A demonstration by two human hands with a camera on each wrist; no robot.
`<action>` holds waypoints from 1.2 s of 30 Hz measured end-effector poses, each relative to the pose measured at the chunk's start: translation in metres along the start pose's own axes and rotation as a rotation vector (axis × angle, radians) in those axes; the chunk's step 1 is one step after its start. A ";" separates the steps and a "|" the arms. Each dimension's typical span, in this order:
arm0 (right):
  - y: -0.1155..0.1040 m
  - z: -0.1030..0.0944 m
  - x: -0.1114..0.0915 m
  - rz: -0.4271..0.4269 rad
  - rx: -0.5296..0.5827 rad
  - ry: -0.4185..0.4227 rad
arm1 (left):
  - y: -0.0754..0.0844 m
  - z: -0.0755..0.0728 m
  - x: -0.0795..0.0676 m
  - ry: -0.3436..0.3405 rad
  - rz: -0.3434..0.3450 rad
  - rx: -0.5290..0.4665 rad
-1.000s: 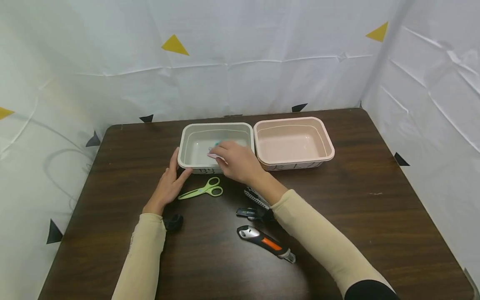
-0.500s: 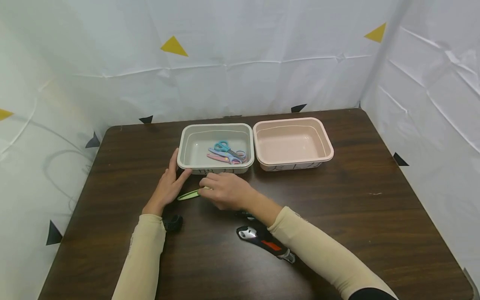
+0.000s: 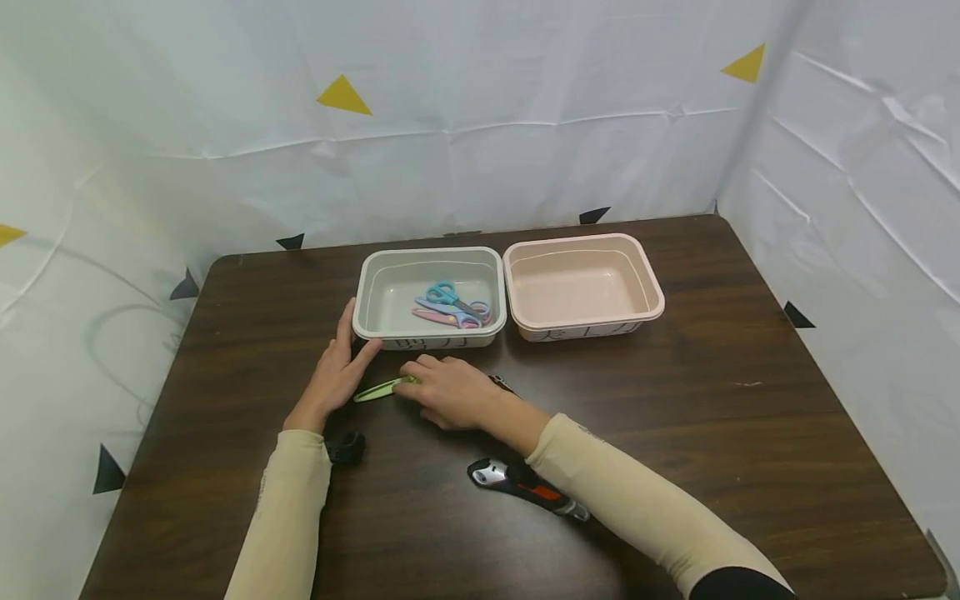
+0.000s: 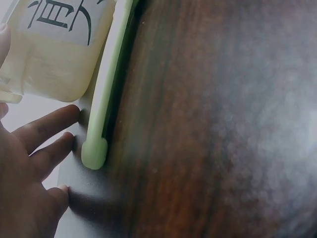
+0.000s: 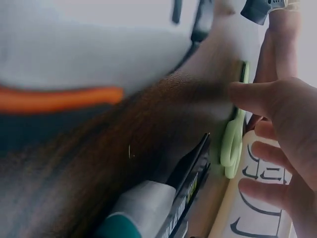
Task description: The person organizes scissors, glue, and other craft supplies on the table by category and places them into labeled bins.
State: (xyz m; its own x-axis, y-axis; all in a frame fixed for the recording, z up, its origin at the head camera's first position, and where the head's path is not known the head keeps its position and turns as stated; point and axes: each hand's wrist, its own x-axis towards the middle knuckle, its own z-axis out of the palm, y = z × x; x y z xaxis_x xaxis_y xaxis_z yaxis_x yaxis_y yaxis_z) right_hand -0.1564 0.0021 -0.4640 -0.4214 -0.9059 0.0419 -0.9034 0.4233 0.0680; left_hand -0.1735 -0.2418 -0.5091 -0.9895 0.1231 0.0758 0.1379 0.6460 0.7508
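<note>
Pale green scissors point(image 3: 375, 390) lie on the table in front of the grey-green tray point(image 3: 386, 292). My right hand point(image 3: 453, 392) is over their handles and hides most of them in the head view. In the right wrist view, its thumb point(image 5: 250, 96) overlaps the scissors and the other fingers stretch past them beside the tray wall. My left hand point(image 3: 333, 375) rests at the tray's front left corner, fingers along the side and thumb at the front; nothing is gripped. Inside the tray are turquoise scissors point(image 3: 442, 292), blue-violet scissors point(image 3: 465, 318) and pink scissors point(image 3: 431, 317).
A pink tray point(image 3: 585, 292) stands right beside the grey-green one. A black and orange utility knife point(image 3: 491, 473) lies nearer me, partly under my right forearm. Another black cutter point(image 3: 501, 383) shows behind my right wrist. White sheeting point(image 3: 525, 167) surrounds the table.
My right hand has come out of the grey-green tray, leaving the scissors inside it in view, and moved toward me onto the green scissors. The left hand has stayed at the tray corner.
</note>
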 end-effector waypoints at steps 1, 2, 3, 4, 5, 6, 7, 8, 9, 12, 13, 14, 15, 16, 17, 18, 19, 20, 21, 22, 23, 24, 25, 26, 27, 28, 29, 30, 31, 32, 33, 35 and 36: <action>0.000 0.000 0.001 0.011 -0.005 -0.020 | 0.000 0.000 0.000 -0.001 0.000 0.001; 0.000 0.000 0.002 0.021 -0.009 -0.034 | 0.000 0.000 0.000 -0.002 -0.001 0.001; -0.001 0.001 0.004 0.031 -0.016 -0.051 | 0.001 0.000 -0.001 -0.003 -0.002 0.002; -0.001 0.001 0.005 0.040 -0.022 -0.066 | 0.001 0.000 -0.001 -0.005 -0.001 0.001; -0.001 0.002 0.006 0.048 -0.025 -0.081 | 0.001 0.000 -0.001 -0.006 0.001 0.000; -0.001 0.003 0.007 0.054 -0.026 -0.096 | 0.001 0.000 -0.001 -0.007 0.000 -0.001; -0.001 0.004 0.009 0.059 -0.023 -0.109 | 0.001 0.000 -0.001 -0.009 0.002 -0.001; -0.001 0.005 0.010 0.063 -0.020 -0.122 | 0.001 0.000 -0.001 -0.009 0.005 -0.006; -0.001 0.006 0.011 0.066 -0.017 -0.136 | 0.001 0.000 -0.002 -0.010 0.006 -0.008; -0.001 0.006 0.013 0.069 -0.003 -0.158 | 0.001 0.001 -0.001 -0.011 0.004 -0.012; -0.001 0.006 0.013 0.071 -0.002 -0.161 | 0.000 0.001 0.000 -0.011 0.007 -0.014; 0.000 0.005 0.014 0.073 -0.001 -0.160 | 0.000 0.001 0.001 -0.009 0.008 -0.015; 0.000 0.005 0.015 0.076 0.000 -0.159 | 0.000 0.001 0.002 -0.009 0.010 -0.015; 0.001 0.004 0.015 0.078 0.001 -0.157 | -0.001 0.001 0.003 -0.008 0.011 -0.017; 0.001 0.004 0.016 0.081 -0.001 -0.157 | -0.001 0.001 0.003 -0.007 0.011 -0.016; 0.001 0.004 0.016 0.082 0.001 -0.155 | -0.001 0.001 0.003 -0.006 0.010 -0.016; 0.001 0.004 0.017 0.083 0.001 -0.156 | -0.002 0.000 0.003 -0.007 0.008 -0.015; 0.001 0.004 0.017 0.084 0.004 -0.157 | -0.002 0.000 0.002 -0.008 0.003 -0.012; 0.001 0.005 0.018 0.085 0.006 -0.160 | -0.002 0.000 0.002 -0.010 -0.001 -0.011; 0.000 0.005 0.018 0.085 0.011 -0.163 | -0.002 0.000 0.001 -0.010 -0.007 -0.010; 0.000 0.006 0.018 0.085 0.014 -0.166 | -0.002 0.000 0.000 -0.011 -0.013 -0.007; 0.000 0.006 0.019 0.088 0.017 -0.166 | -0.002 0.000 0.000 -0.011 -0.015 -0.007; -0.001 0.006 0.019 0.093 0.018 -0.167 | -0.003 0.000 0.000 -0.011 -0.016 -0.007; -0.001 0.006 0.019 0.097 0.022 -0.167 | -0.003 0.000 0.000 -0.008 -0.016 -0.008; -0.001 0.006 0.019 0.102 0.022 -0.169 | -0.003 0.000 0.000 -0.006 -0.015 -0.008; -0.002 0.005 0.019 0.105 0.022 -0.170 | -0.003 0.000 0.000 -0.005 -0.014 -0.008; -0.002 0.005 0.019 0.107 0.020 -0.172 | -0.003 0.000 0.000 -0.004 -0.014 -0.007; -0.002 0.004 0.018 0.108 0.020 -0.174 | -0.003 0.001 0.000 -0.005 -0.009 -0.006; -0.003 0.004 0.018 0.109 0.020 -0.176 | -0.003 0.001 0.000 -0.005 -0.008 -0.004; -0.003 0.003 0.018 0.108 0.017 -0.176 | -0.003 0.001 0.000 -0.005 -0.007 -0.002; -0.003 0.002 0.017 0.107 0.016 -0.177 | -0.003 0.000 0.000 -0.005 -0.006 -0.001; -0.002 0.000 0.016 0.106 0.011 -0.172 | -0.002 0.000 0.001 -0.002 -0.005 -0.002; -0.002 0.000 0.015 0.107 0.011 -0.169 | -0.003 0.000 0.001 -0.002 -0.005 -0.001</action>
State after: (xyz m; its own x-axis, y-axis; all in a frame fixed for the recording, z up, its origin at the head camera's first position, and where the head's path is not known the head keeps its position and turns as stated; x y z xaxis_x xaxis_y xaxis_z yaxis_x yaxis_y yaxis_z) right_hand -0.1608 -0.0125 -0.4631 -0.5217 -0.8447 -0.1194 -0.8531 0.5182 0.0609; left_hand -0.1748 -0.2432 -0.5111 -0.9901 0.1210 0.0706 0.1325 0.6459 0.7518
